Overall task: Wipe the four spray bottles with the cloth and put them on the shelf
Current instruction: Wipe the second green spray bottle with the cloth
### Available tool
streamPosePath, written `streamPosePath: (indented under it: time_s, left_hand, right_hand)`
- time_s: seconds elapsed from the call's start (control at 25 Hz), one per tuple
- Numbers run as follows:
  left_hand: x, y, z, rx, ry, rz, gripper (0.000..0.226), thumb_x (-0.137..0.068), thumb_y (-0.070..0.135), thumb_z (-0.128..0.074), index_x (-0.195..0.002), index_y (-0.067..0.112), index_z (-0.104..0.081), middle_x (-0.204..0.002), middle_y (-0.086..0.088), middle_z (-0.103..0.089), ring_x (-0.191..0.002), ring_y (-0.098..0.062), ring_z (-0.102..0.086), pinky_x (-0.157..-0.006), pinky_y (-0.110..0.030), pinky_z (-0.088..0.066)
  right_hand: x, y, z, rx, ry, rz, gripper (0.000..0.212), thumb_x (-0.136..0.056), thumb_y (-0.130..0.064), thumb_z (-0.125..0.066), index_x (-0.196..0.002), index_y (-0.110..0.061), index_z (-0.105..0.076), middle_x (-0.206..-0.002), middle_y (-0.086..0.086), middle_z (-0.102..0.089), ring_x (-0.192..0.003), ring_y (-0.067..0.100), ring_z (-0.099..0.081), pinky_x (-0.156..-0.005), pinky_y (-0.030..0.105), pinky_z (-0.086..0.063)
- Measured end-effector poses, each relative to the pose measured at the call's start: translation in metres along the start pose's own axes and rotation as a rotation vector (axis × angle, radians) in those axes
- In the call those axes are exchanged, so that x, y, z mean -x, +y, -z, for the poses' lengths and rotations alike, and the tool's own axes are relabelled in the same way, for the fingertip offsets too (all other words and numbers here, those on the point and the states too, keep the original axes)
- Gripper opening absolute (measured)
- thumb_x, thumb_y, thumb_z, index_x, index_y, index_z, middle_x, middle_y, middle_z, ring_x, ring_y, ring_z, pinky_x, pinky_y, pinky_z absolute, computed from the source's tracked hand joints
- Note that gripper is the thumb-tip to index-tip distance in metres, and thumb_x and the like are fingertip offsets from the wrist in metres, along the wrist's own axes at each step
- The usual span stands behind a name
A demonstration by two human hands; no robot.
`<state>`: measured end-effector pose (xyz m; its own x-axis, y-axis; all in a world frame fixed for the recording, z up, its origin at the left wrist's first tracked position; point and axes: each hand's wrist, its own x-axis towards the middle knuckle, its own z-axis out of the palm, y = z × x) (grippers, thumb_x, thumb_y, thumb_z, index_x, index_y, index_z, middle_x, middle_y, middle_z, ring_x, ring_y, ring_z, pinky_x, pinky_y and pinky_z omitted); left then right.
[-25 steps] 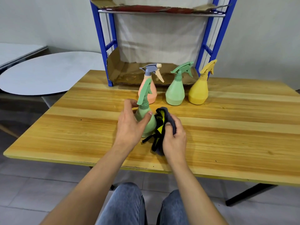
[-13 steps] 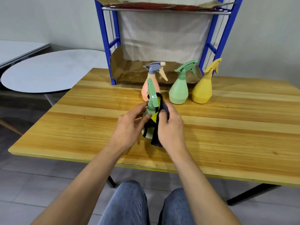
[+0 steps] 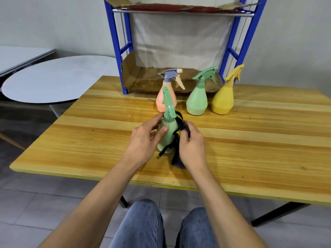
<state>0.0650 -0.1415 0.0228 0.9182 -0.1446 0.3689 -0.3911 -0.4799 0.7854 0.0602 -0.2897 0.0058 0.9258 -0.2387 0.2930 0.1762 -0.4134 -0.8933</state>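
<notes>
Left hand (image 3: 143, 138), grip curled round the green spray bottle (image 3: 169, 138) (roughly upright); right hand (image 3: 192, 146) pinches the dark cloth (image 3: 177, 158) against it

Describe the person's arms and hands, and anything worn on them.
The left arm and the right arm are bare as far up as the view shows, with no sleeve in sight. The left hand and the right hand wear no gloves, and no watch, ring or bracelet shows. Below them, the legs are in blue jeans.
</notes>
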Motion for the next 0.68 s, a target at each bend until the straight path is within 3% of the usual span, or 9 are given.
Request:
streamPosePath:
  time_s: [0.12,0.24,0.44,0.68]
  left_hand:
    - [-0.001,0.0,0.0,-0.008,0.003,0.006,0.049,-0.102,0.029,-0.06,-0.15,0.023,-0.051,-0.143,0.01,-0.06,-0.127,-0.003,-0.058,-0.095,-0.003,-0.043]
    - [0.0,0.001,-0.001,-0.032,0.008,-0.02,0.047,-0.103,0.022,-0.06,-0.149,0.025,-0.052,-0.14,0.015,-0.059,-0.123,0.0,-0.058,-0.096,-0.003,-0.044]
    - [-0.001,-0.001,0.0,-0.017,-0.003,0.014,0.049,-0.102,0.03,-0.06,-0.15,0.024,-0.05,-0.141,0.007,-0.063,-0.126,-0.005,-0.059,-0.093,-0.002,-0.044]
    - [0.0,0.0,0.0,-0.025,-0.002,-0.007,0.046,-0.103,0.025,-0.058,-0.149,0.026,-0.051,-0.135,0.014,-0.062,-0.115,0.013,-0.059,-0.091,-0.002,-0.045]
  right_hand:
    - [-0.007,-0.001,0.007,0.023,-0.032,-0.048,0.032,-0.098,-0.011,-0.044,-0.123,-0.018,-0.064,-0.111,-0.004,-0.068,-0.106,0.016,-0.061,-0.089,0.026,-0.047]
    - [-0.013,-0.017,0.004,-0.019,-0.05,0.029,0.036,-0.1,-0.015,-0.044,-0.13,-0.025,-0.061,-0.121,-0.01,-0.067,-0.109,0.005,-0.059,-0.095,0.021,-0.046]
    - [-0.008,0.008,0.002,-0.002,0.003,-0.047,0.031,-0.096,-0.01,-0.045,-0.116,-0.018,-0.066,-0.107,-0.003,-0.07,-0.101,0.017,-0.063,-0.092,0.039,-0.051]
    - [-0.017,-0.025,0.004,-0.071,-0.049,0.049,0.034,-0.098,-0.013,-0.046,-0.125,-0.024,-0.064,-0.115,-0.009,-0.068,-0.104,0.005,-0.061,-0.09,0.019,-0.048]
